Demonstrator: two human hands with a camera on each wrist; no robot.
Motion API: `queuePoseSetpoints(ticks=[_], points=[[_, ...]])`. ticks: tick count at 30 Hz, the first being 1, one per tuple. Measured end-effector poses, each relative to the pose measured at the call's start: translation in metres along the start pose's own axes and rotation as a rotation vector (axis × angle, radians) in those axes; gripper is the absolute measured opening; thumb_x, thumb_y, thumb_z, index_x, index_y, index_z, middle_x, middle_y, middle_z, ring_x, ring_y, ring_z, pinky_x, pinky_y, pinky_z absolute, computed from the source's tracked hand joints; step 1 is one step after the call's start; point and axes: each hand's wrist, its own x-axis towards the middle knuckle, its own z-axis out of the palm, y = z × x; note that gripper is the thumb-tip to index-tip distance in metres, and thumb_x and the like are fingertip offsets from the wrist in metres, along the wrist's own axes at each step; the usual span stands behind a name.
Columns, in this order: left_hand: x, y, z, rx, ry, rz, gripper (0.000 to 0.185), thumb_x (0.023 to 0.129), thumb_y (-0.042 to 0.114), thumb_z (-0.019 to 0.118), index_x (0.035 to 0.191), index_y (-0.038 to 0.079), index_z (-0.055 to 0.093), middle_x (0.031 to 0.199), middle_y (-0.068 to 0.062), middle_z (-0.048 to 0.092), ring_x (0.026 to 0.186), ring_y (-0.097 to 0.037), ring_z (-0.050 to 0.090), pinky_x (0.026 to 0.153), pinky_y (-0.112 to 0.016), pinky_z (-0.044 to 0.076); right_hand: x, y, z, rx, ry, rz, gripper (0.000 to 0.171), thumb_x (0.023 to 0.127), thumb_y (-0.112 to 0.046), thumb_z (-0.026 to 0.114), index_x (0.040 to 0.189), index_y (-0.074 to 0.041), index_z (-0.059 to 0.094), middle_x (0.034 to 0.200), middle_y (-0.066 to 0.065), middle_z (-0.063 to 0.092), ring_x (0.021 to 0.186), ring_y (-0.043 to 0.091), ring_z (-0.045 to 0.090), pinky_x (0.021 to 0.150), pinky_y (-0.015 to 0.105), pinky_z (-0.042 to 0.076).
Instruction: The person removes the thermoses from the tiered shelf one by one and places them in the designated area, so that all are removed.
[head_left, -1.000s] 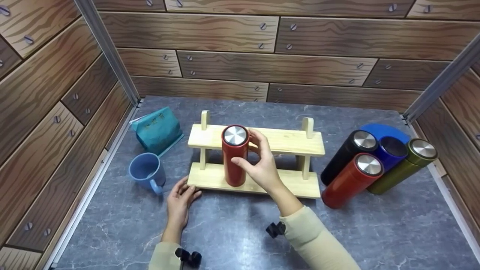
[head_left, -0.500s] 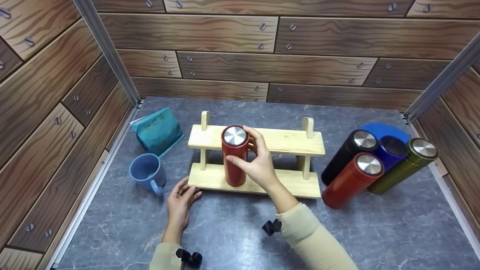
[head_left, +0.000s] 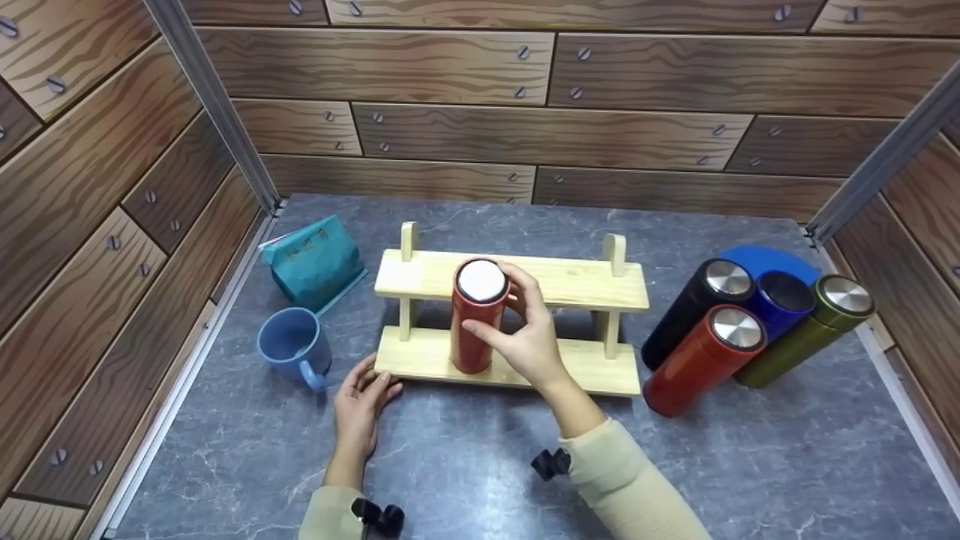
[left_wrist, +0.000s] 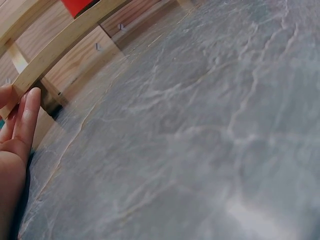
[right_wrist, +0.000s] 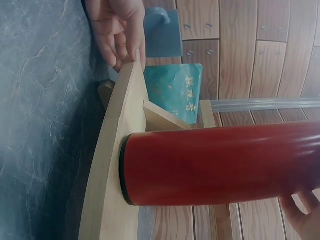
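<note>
Both hands are at the wooden rack [head_left: 510,322] in the head view. The right hand [head_left: 525,330] wraps its fingers round the upper part of a red flask [head_left: 474,319] that stands upright on the rack's lower shelf, its pale cap facing up. The left hand [head_left: 361,401] lies with relaxed, nearly straight fingers on the grey surface [head_left: 450,465], fingertips against the rack's front left corner. Left of the rack stands a blue mug [head_left: 294,346], open side up, nothing visible inside; behind it lies a teal packet [head_left: 313,259]. To the right, four flasks lean together: a black flask [head_left: 694,307], a second red flask [head_left: 701,360], a blue flask [head_left: 780,304] whose top looks dark, and a green flask [head_left: 810,334].

From the left wrist, the left hand [left_wrist: 17,130] shows straight fingers touching the rack's edge [left_wrist: 55,52] on the surface [left_wrist: 200,150].

From the right wrist, the red flask [right_wrist: 215,165] sits with its base on the rack shelf [right_wrist: 112,165]; fingertips of the right hand [right_wrist: 302,215] press its side. The left hand [right_wrist: 117,30] touches the shelf's end, with the mug [right_wrist: 162,32] and the packet [right_wrist: 172,92] beyond.
</note>
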Motion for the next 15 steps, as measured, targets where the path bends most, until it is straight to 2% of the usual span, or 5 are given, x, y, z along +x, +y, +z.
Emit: queuePoseSetpoints(ticks=[8,15], points=[[0.000,0.001,-0.001,0.000,0.002,0.007,0.048,0.083,0.002,0.069,0.127,-0.001,0.050,0.104,-0.020,0.053,0.088,-0.027,0.062,0.082,-0.044,0.056,-0.009,0.000,-0.008,-0.012,0.097,0.013,0.072,0.064,0.007,0.081,0.126,0.007,0.043,0.119,0.019,0.054,0.103,0.022,0.056,0.085,0.045,0.052],[-0.001,0.001,-0.001,-0.001,0.000,-0.003,0.049,0.082,0.001,0.069,0.127,-0.002,0.050,0.106,-0.021,0.053,0.089,-0.027,0.062,0.082,-0.044,0.056,-0.015,-0.009,-0.019,0.028,0.213,0.101,0.071,0.062,0.010,0.080,0.124,0.007,0.046,0.115,0.014,0.057,0.099,0.020,0.059,0.082,0.041,0.053]])
